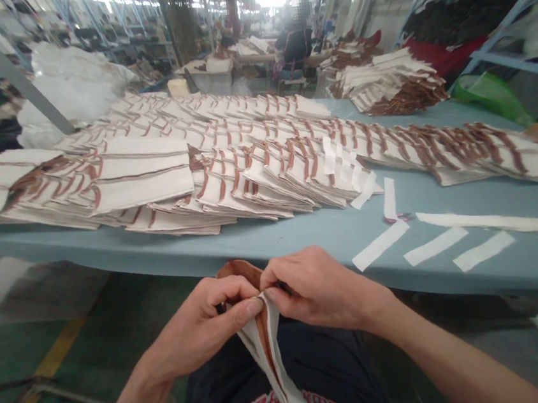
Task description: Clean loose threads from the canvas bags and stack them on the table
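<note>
Between my two hands is a white and brown fabric piece (276, 354), held up near my lap just off the table's front edge. My left hand (218, 316) pinches its top edge with thumb and fingers. Close beside it, my right hand (307, 287) is closed on the same edge, its fingertips almost touching the left ones. The piece hangs down toward my lap, with a brown strip showing between white layers. A brown flap of it sticks up behind my left fingers.
Rows of overlapping white and brown pieces (257, 177) cover much of the blue table (302, 243). White strips (382, 245) and a long cream band (496, 220) lie at right, by partly covered scissors (398, 217). Another person (293, 45) sits farther back.
</note>
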